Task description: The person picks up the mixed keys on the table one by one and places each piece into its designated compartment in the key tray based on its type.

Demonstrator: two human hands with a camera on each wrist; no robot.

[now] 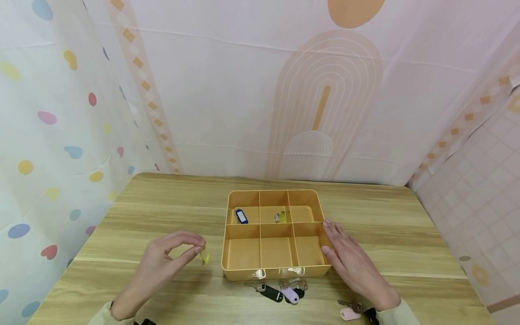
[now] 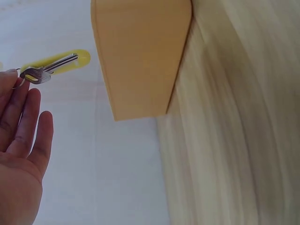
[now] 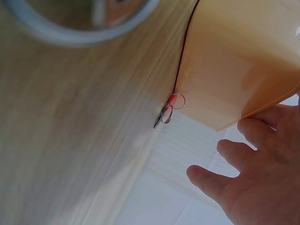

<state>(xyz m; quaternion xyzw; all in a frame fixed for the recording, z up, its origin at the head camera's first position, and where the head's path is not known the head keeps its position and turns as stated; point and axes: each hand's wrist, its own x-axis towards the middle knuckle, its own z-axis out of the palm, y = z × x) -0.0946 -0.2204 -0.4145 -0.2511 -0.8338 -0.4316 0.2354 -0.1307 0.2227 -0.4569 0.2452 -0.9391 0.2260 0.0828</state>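
My left hand is raised to the left of a tan box divided into compartments. Between thumb and forefinger it pinches the metal ring of a key with a yellow key tag; the key hangs beside the tag in the left wrist view. My right hand rests on the box's right rim with its fingers mostly straight. A blue key tag lies in the back left compartment. In the back middle one is a yellow key tag with a key.
Before the box's front wall lie keys with a black tag, a lilac tag and another dark tag. Near my right wrist is a pink tag with a key. A red tag with rings lies by the box's base. Patterned cloth surrounds the wooden table.
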